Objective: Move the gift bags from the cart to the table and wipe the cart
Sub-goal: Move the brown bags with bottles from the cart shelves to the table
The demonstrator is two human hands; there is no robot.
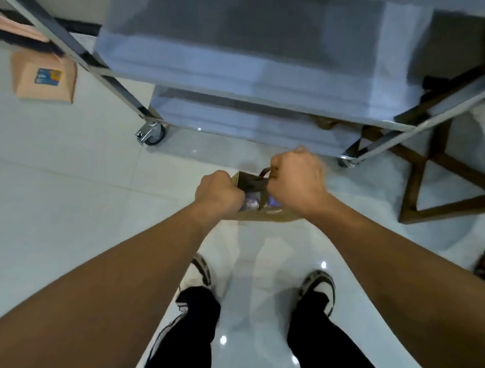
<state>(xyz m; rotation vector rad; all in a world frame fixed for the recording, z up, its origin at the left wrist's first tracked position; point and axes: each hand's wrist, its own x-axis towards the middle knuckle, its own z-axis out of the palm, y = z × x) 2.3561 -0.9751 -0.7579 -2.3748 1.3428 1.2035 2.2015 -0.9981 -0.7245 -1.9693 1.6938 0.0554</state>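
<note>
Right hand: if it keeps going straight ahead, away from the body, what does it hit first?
Most likely the front edge of the cart's lower shelf, directly beyond the right hand, which grips the handle of the brown gift bag. Depth is unclear from this top-down view, so it could pass below the edge.

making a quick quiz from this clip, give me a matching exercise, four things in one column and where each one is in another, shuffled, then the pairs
Things:
1. gift bag
2. cardboard box
3. cart
4. wooden chair

Places:
A. on wheels, straight ahead of the person
B. on the floor, far left
C. held by both hands, the left hand and the right hand
D. right of the cart

Pairs: 1-C, 2-B, 3-A, 4-D
</note>
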